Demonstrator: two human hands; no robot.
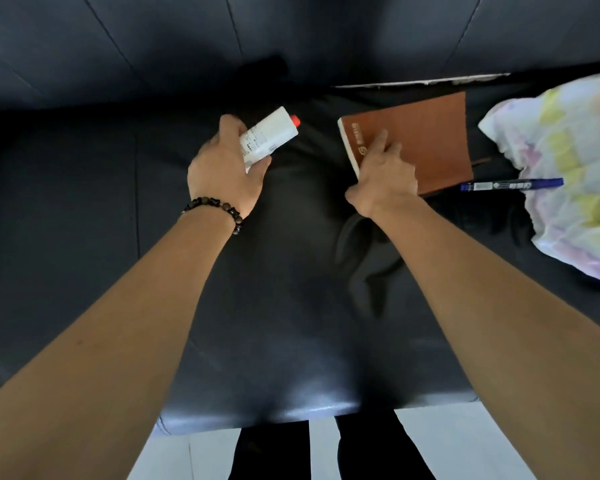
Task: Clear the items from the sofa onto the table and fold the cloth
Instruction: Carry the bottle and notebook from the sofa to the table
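White bottle [270,136] held in left hand [222,169]; right hand [383,176] grips brown notebook [430,140].

Glossy black leather sofa [291,341], smooth white plastic bottle [269,136], crinkled pastel cloth [568,174].

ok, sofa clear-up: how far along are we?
Done: nothing visible; no table is in view, so nothing can be confirmed as moved.
In hand: the left grip holds the white bottle, and the right grip pinches the brown notebook at its near corner.
Left: the blue pen lies on the sofa at the edge of the cloth, which is bunched up and unfolded.
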